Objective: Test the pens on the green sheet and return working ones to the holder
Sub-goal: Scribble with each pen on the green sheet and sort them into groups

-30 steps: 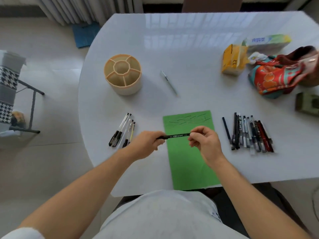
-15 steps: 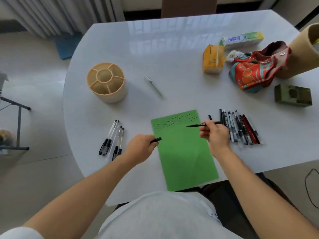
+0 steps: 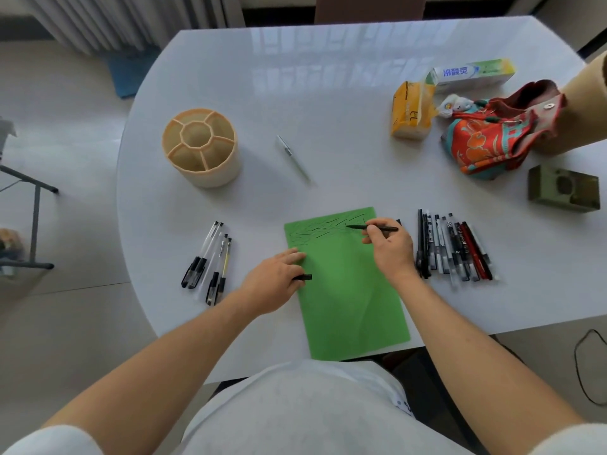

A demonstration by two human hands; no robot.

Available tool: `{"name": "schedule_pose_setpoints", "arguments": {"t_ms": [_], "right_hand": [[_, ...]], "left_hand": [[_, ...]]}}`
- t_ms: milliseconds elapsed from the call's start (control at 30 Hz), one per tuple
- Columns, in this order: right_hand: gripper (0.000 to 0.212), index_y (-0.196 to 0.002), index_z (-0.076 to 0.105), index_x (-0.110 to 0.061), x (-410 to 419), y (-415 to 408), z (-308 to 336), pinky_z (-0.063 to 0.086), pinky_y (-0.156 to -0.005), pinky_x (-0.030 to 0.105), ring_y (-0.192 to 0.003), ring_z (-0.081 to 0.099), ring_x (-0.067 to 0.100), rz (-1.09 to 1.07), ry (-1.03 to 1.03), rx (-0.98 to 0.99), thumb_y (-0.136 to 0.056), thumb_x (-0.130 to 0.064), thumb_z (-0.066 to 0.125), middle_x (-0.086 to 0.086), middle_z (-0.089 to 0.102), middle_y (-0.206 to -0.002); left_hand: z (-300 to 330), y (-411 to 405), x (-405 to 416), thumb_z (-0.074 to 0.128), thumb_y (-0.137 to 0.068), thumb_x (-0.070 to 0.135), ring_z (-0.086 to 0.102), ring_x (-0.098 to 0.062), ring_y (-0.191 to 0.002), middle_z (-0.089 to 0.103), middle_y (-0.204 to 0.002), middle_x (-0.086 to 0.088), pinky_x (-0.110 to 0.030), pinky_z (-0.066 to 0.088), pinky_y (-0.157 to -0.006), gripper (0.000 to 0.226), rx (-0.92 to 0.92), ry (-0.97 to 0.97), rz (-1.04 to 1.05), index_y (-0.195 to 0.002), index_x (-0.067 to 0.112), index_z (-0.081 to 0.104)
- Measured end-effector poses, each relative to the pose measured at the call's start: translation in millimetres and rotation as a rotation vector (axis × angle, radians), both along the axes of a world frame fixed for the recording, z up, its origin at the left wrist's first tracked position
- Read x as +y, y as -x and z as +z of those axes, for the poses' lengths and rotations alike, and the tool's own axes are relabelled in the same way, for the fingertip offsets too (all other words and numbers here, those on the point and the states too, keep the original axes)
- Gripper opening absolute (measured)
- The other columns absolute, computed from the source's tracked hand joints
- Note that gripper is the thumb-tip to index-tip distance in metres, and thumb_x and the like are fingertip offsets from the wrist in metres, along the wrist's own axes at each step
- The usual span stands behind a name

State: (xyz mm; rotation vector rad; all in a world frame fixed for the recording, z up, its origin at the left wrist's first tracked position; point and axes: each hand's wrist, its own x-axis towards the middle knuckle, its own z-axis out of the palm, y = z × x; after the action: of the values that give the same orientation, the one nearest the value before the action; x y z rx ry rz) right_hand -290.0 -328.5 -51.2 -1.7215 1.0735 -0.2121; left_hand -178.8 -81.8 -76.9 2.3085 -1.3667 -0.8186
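- Near frame centre, right hand (image 3: 391,246) is pinching a pen (image 3: 372,227), testing it on the sheet (image 3: 345,290).
- Left hand (image 3: 276,274) is gripping the cap (image 3: 303,277), steadying paper.
- Next, likely: recapping, then holder (image 3: 200,146).

Your glossy white round table (image 3: 328,93) carries a green paper sheet (image 3: 348,300), a beige compartmented plastic holder (image 3: 200,149), and two pen rows (image 3: 455,247) (image 3: 210,261).

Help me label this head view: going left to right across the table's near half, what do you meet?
Small group of pens → left hand holding a black cap → green sheet → right hand holding a black pen → row of pens.
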Motion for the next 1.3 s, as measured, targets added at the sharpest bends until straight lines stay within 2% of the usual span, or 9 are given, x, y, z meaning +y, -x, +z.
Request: {"name": "schedule_pose_setpoints", "arguments": {"t_ms": [200, 367, 500, 600, 833, 967, 1033, 1167, 1300], "right_hand": [[0.008, -0.094, 0.069, -0.015, -6, 6, 4, 0.062, -0.078, 0.046, -0.07, 0.073, 0.021, -0.141, -0.101, -0.046, -0.094, -0.012, 0.062, 0.006, 0.074, -0.079], [0.007, -0.095, 0.068, -0.007, 17, 16, 26, 0.06, -0.066, 0.035, -0.064, 0.068, 0.019, -0.07, -0.327, -0.163, -0.094, -0.006, 0.061, 0.011, 0.074, -0.077], [0.008, -0.095, 0.067, -0.003, 44, 22, 34, 0.059, -0.079, 0.053, -0.058, 0.062, 0.023, -0.012, -0.439, -0.155, -0.096, -0.002, 0.059, 0.018, 0.072, -0.077], [0.009, -0.095, 0.066, -0.001, 52, 24, 36, 0.057, -0.083, 0.059, -0.057, 0.061, 0.023, -0.047, -0.476, -0.158, -0.097, 0.0, 0.057, 0.019, 0.071, -0.077], [0.013, -0.09, 0.066, -0.003, 50, 29, 36, 0.058, -0.08, 0.059, -0.055, 0.061, 0.021, -0.095, -0.476, -0.185, -0.097, 0.001, 0.056, 0.018, 0.069, -0.071], [0.011, -0.093, 0.066, -0.003, 56, 30, 35, 0.056, -0.084, 0.062, -0.056, 0.062, 0.02, 0.019, -0.481, -0.137, -0.099, -0.001, 0.057, 0.016, 0.071, -0.074], [0.008, -0.097, 0.065, -0.002, 64, 29, 35, 0.057, -0.088, 0.062, -0.058, 0.064, 0.02, 0.054, -0.52, -0.125, -0.1, -0.004, 0.058, 0.016, 0.072, -0.077], [0.014, -0.102, 0.062, 0.003, 68, 28, 34, 0.055, -0.092, 0.059, -0.06, 0.065, 0.02, 0.015, -0.554, -0.14, -0.103, -0.009, 0.054, 0.016, 0.071, -0.078], [0.015, -0.104, 0.063, 0.002, 60, 30, 34, 0.057, -0.088, 0.053, -0.063, 0.065, 0.02, 0.034, -0.537, -0.127, -0.104, -0.012, 0.055, 0.013, 0.072, -0.079]], "left_hand": [[4, -3, -3, 0.053, -0.099, 0.032, 0.038, -0.015, -0.144, 0.052, -0.148, 0.002, -0.039, 0.037, -0.116, 0.025, 0.03, 0.006, 0.041, -0.109, 0.018, 0.071], [9, -2, -9, 0.054, -0.099, 0.034, 0.044, -0.011, -0.138, 0.06, -0.14, 0.005, -0.035, 0.041, -0.11, 0.027, 0.035, 0.084, 0.123, -0.116, 0.019, 0.07], [15, -1, -13, 0.053, -0.1, 0.036, 0.047, -0.01, -0.136, 0.061, -0.138, 0.007, -0.036, 0.043, -0.11, 0.031, 0.048, 0.096, 0.115, -0.121, 0.019, 0.068], [18, 0, -15, 0.054, -0.099, 0.036, 0.051, -0.01, -0.132, 0.063, -0.135, 0.007, -0.036, 0.045, -0.107, 0.029, 0.054, 0.105, 0.098, -0.119, 0.02, 0.069], [24, 3, -17, 0.053, -0.1, 0.036, 0.062, -0.012, -0.1, 0.069, -0.108, 0.007, -0.032, 0.053, -0.086, 0.026, 0.065, 0.104, 0.094, -0.109, 0.02, 0.07], [33, 6, -22, 0.051, -0.1, 0.037, 0.059, -0.013, -0.073, 0.067, -0.082, 0.008, -0.031, 0.047, -0.064, 0.022, 0.099, 0.031, 0.08, -0.1, 0.022, 0.068], [39, 8, -28, 0.051, -0.101, 0.033, 0.059, -0.016, -0.064, 0.066, -0.074, 0.005, -0.033, 0.045, -0.058, 0.021, 0.126, 0.0, 0.059, -0.097, 0.02, 0.066], [48, 14, -37, 0.049, -0.103, 0.03, 0.06, -0.022, -0.062, 0.066, -0.071, -0.002, -0.041, 0.05, -0.06, 0.025, 0.11, 0.004, 0.063, -0.092, 0.013, 0.063], [50, 17, -44, 0.049, -0.103, 0.03, 0.061, -0.023, -0.065, 0.067, -0.073, -0.003, -0.043, 0.051, -0.063, 0.025, 0.113, 0.008, 0.062, -0.092, 0.011, 0.063]]}}
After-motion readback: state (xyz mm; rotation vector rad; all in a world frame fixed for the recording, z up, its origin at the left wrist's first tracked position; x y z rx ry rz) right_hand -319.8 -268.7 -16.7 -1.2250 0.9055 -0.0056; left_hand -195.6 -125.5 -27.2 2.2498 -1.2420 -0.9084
